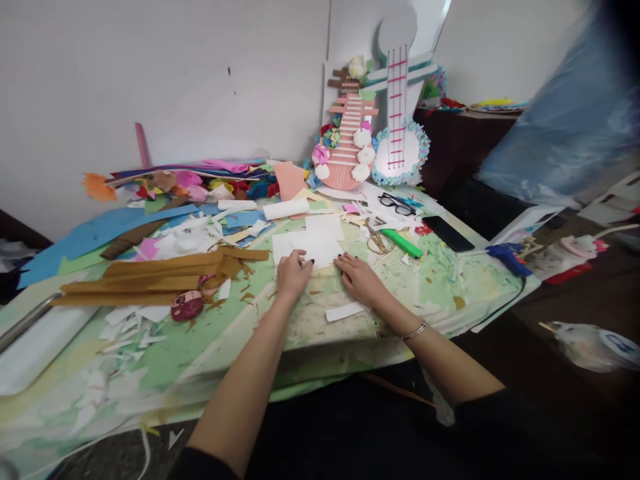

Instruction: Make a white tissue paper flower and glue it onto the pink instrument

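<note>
A sheet of white paper [313,243] lies on the table in front of me, its near edge between my two hands. My left hand [293,273] rests on the sheet's near left part, its fingers loosely bent and the thumb apart from them. Stretched out flat, the fingers of my right hand [359,277] touch the sheet's near right corner. A narrow white paper strip [346,311] lies just below my right hand. Beyond that hand are scissors [377,240] with gold-coloured handles and a green cutter-like tool [403,243].
Brown crepe paper [150,280], a dark red pouch-like item [187,305] and many paper scraps [187,233] cover the left side. Glasses [397,203], a black phone [447,233] and a blue glue gun [509,259] lie right. Paper instruments [346,147] lean against the wall.
</note>
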Available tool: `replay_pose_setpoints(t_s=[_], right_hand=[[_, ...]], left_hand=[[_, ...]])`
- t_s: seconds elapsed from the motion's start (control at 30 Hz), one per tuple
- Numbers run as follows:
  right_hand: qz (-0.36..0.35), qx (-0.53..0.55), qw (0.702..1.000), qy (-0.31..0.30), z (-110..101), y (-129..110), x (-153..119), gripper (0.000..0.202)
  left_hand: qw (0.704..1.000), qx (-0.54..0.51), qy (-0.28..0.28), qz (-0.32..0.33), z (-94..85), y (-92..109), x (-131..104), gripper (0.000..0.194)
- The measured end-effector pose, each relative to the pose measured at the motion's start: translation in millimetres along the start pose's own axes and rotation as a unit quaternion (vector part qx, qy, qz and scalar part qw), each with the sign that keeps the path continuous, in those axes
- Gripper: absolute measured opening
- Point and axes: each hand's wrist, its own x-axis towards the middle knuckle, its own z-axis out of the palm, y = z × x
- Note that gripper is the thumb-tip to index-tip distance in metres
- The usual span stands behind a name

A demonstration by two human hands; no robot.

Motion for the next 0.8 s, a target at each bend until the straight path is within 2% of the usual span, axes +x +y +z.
replay_pose_setpoints(t_s=[0.23,0.6,0.8], right_hand=[[0.009,0.002,1.000,0.006,-3.3,-2.0,0.1,0.044],[0.013,-0.001,1.000,0.002,-5.1,-0.9,-0.3,0.041],[0.009,-0.008,1.000,-0.007,-4.7,-0.4,0.7,0.043]], left_hand=[[1.000,0.002,0.006,-0.001,0.4,-0.7,2.4,0.026],[0.998,0.043,0.007,-0.041,-4.6,3.3,-1.6,0.026],[0.996,0.081,0.009,-0.041,-3.1,5.3,-3.9,0.028]])
